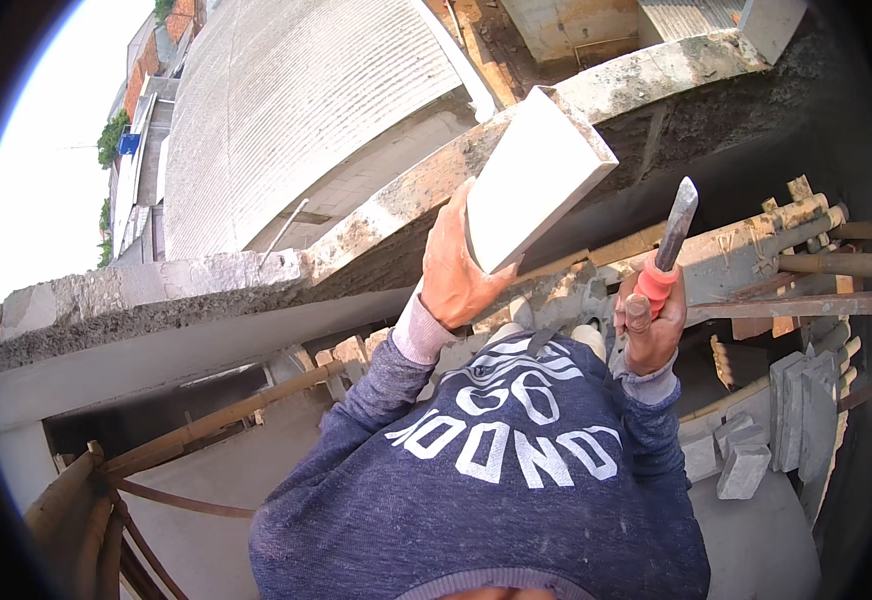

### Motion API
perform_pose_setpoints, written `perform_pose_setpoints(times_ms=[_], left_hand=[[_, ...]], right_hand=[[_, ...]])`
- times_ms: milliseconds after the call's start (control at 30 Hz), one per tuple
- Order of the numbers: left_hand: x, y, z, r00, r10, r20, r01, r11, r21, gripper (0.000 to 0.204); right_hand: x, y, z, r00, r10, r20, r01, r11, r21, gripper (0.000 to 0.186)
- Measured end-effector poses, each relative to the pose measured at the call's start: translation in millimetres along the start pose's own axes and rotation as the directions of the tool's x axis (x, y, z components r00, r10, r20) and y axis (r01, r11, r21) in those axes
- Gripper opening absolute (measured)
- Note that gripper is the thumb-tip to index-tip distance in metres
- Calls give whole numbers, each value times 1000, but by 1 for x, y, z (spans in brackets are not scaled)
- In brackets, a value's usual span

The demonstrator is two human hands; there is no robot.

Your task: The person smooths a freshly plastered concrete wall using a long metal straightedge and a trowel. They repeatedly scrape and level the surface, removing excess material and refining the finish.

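Note:
Held up at the inner side of the wall top is a pale, flat-faced block (536, 185), its broad white face turned toward me and one long edge showing on the right. My left hand (459, 275) grips it by its lower left end, thumb along the bottom edge. My right hand (650, 318) is closed around a chisel (678, 225) with a red grip, its flat metal blade tip pointing up and away from me. The chisel and the block are apart. The block covers part of the rough concrete wall top (396, 215) behind it.
Bamboo poles (796, 235) tied as scaffolding stand on the right, with more poles (196, 425) at lower left. Grey block pieces (744, 470) and stacked slabs (804, 410) lie at lower right. Beyond the wall is a corrugated roof (306, 90). Another block (771, 28) sits at the wall's far end.

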State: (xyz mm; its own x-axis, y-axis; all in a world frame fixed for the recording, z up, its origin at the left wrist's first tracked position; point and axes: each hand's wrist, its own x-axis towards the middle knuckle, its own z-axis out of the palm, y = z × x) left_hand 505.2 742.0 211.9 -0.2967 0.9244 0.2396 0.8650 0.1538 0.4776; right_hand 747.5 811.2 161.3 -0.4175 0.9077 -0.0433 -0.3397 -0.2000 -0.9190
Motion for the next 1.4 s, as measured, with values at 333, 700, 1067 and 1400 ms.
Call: perform_pose_setpoints(times_ms=[333,700,1067,1400], left_hand=[[-9,9,41,1000,9,20,-7,993,-117,96],[-13,4,46,999,-5,-41,-2,986,-169,91],[-17,1,53,997,53,-55,-63,978,-197,88],[-28,8,65,994,43,-102,-67,967,-245,82]], right_hand=[[-41,-39,36,905,-337,-261,342,939,-25,48],[-80,4,19,957,7,-290,82,953,291,33],[-56,-67,64,874,-347,-341,409,903,129,27],[18,-131,125,751,-627,207,658,736,-160,37]])
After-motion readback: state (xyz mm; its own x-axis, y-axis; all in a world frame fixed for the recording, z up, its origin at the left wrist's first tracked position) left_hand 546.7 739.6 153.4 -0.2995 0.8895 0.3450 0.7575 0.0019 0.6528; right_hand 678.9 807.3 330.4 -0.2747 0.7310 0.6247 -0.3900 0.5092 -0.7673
